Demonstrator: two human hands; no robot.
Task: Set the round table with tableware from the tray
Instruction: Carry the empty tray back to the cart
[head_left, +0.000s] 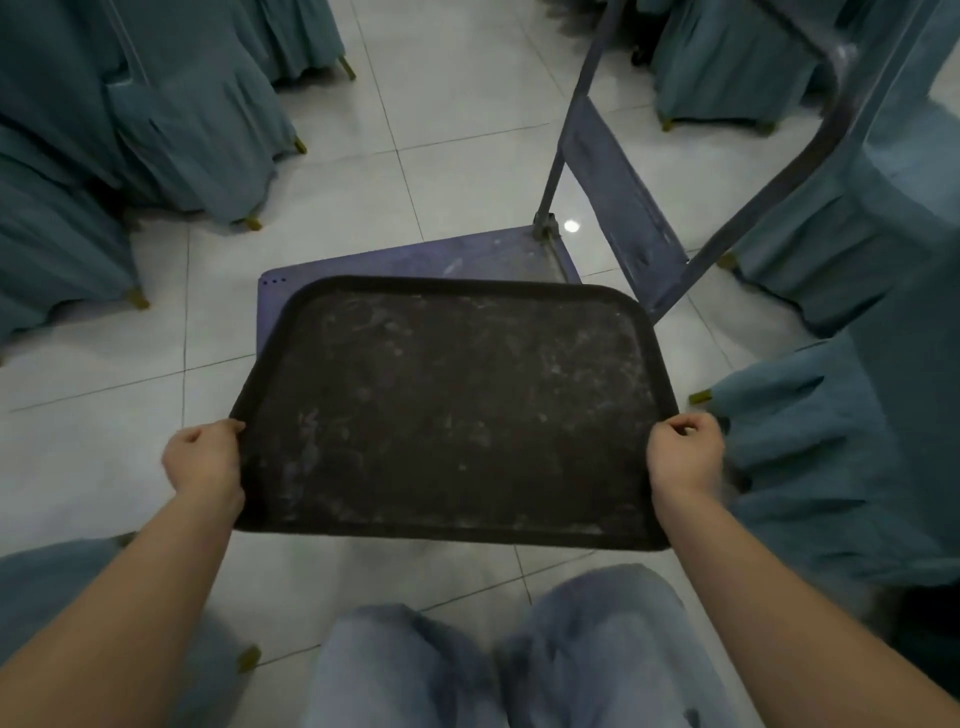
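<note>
We carry the bare tray (452, 410) level over the blue cart (415, 260)

Head view: our left hand (203, 457) and right hand (684, 454) each clamp a side rim, balancing it; no tableware shows, likely unloaded

Head view looks steeply down, close over the tray (457, 410).
</note>
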